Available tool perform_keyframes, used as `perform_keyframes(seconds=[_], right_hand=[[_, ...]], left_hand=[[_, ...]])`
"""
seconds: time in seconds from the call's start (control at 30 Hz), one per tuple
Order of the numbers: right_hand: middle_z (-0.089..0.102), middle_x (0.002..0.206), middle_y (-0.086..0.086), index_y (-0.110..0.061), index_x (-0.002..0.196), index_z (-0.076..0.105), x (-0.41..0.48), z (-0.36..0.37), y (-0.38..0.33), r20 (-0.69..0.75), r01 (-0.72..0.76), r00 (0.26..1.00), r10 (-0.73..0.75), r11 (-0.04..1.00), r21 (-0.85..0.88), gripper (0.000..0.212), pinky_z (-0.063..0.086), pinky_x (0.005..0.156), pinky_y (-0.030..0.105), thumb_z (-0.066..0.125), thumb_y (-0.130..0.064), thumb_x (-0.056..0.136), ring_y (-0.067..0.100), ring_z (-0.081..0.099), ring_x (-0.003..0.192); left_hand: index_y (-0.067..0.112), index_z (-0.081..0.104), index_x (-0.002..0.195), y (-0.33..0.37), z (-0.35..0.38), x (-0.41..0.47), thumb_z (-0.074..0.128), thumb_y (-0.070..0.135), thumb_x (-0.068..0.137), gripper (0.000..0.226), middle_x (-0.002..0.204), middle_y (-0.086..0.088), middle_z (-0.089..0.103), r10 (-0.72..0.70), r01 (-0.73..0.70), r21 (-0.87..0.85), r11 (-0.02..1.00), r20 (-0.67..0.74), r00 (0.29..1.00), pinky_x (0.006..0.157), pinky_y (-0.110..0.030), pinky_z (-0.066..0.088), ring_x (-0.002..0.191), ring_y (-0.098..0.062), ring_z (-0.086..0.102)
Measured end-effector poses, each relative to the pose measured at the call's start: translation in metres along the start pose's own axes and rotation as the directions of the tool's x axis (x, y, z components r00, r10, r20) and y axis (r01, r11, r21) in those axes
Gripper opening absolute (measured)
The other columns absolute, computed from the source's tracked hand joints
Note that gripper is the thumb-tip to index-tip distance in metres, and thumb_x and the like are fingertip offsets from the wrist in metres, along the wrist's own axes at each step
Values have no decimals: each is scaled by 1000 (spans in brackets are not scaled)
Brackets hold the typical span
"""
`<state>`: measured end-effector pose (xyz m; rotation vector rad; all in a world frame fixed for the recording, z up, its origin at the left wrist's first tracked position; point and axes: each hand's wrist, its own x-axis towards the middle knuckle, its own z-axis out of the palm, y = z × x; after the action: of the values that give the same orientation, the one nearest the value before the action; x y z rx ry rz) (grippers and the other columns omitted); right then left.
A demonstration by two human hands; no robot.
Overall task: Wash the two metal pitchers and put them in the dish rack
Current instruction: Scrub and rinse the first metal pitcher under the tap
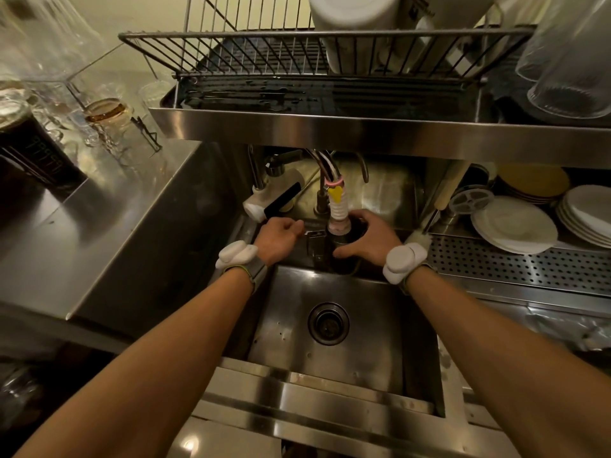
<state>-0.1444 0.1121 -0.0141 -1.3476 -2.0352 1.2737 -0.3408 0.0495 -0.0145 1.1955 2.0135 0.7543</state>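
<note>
A dark metal pitcher (342, 241) stands at the back edge of the sink (330, 292), right under the ribbed white faucet hose (338, 209), whose nozzle reaches into its mouth. My right hand (367, 238) grips the pitcher's body from the right. The pitcher's shiny handle (315, 244) points left. My left hand (281, 236) is beside that handle with its fingers curled; what they hold is hidden. The wire dish rack (231, 54) sits on the shelf above the sink. I see only one pitcher.
White containers (353, 31) and upturned glasses (568, 61) stand in the rack's right part. Stacked plates (515, 226) lie on a perforated shelf (515, 269) at the right. Glass jars (105, 117) and a dark jug (36, 150) crowd the left counter. A second tap (274, 196) juts out at the left.
</note>
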Motion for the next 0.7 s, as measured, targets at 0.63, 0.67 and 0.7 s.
perform_keyframes(seconds=[0.63, 0.67, 0.7], right_hand=[[61, 124, 3, -16, 129, 50, 0, 11, 5, 11, 29, 1000, -30, 999, 38, 86, 48, 99, 37, 90, -25, 53, 21, 58, 114], [59, 128, 4, -16, 131, 47, 0, 9, 8, 25, 19, 999, -20, 999, 40, 89, 46, 101, 36, 90, -24, 54, 22, 55, 118], [56, 132, 4, -17, 135, 44, -1, 7, 11, 48, 6, 999, -7, 999, 36, 94, 43, 102, 34, 91, -24, 54, 22, 52, 123]], left_hand=[[10, 64, 87, 18, 11, -17, 52, 26, 95, 22, 76, -1, 60, 12, 7, -104, 995, 182, 983, 66, -23, 41, 75, -12, 54], [10, 65, 87, 19, 13, -16, 54, 23, 95, 19, 74, 0, 59, 6, 19, -140, 990, 180, 984, 65, -22, 41, 72, -11, 54], [7, 66, 90, 20, 14, -16, 55, 20, 94, 17, 74, -1, 60, 3, 26, -158, 987, 180, 984, 65, -21, 42, 71, -10, 54]])
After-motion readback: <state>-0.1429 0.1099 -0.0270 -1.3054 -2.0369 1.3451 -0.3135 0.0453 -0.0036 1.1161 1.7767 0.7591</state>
